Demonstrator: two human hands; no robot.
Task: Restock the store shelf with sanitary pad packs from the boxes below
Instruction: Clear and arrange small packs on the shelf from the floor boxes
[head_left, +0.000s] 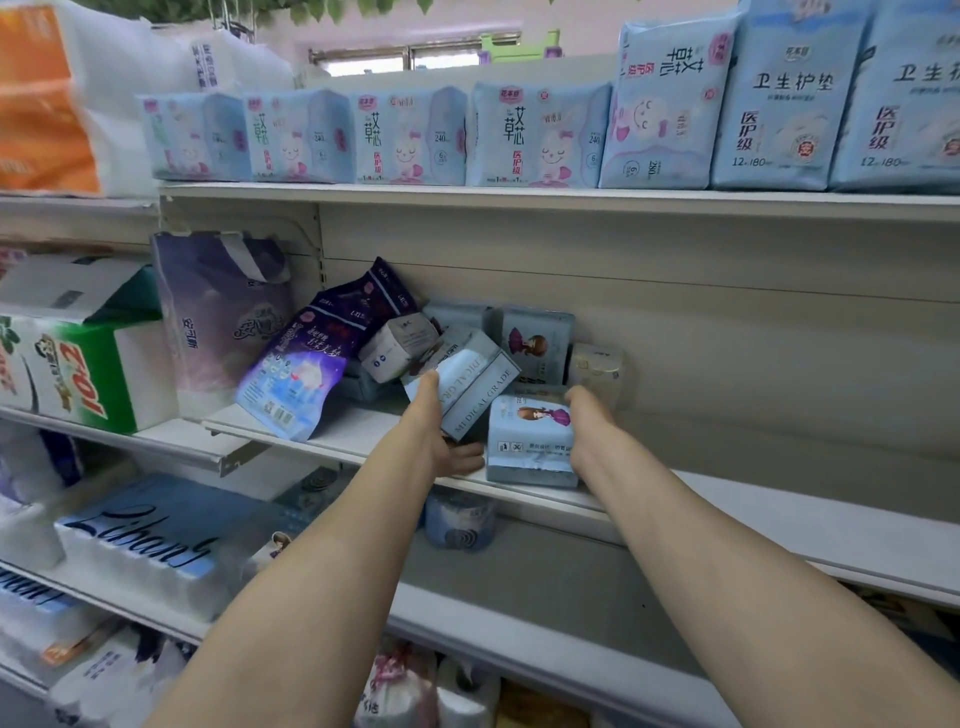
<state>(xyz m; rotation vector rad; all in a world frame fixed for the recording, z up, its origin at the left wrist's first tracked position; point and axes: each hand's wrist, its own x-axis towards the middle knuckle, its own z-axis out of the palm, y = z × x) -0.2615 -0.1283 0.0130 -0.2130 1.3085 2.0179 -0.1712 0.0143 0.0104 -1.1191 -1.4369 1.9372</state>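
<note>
Your left hand (441, 431) holds the tilted "MEDICAL GRADE" pack (470, 389) from its left and underside, its thumb up the near face and its fingers (467, 460) curled beneath. The pack's long axis slants up to the right, leaning over the small blue pack (530, 441), which stands upright at the front edge of the middle shelf (779, 514). Your right hand (587, 421) grips that small pack by its right side; its fingers are hidden behind. The free shelf space lies to your right, so the right hand sits nearer it
</note>
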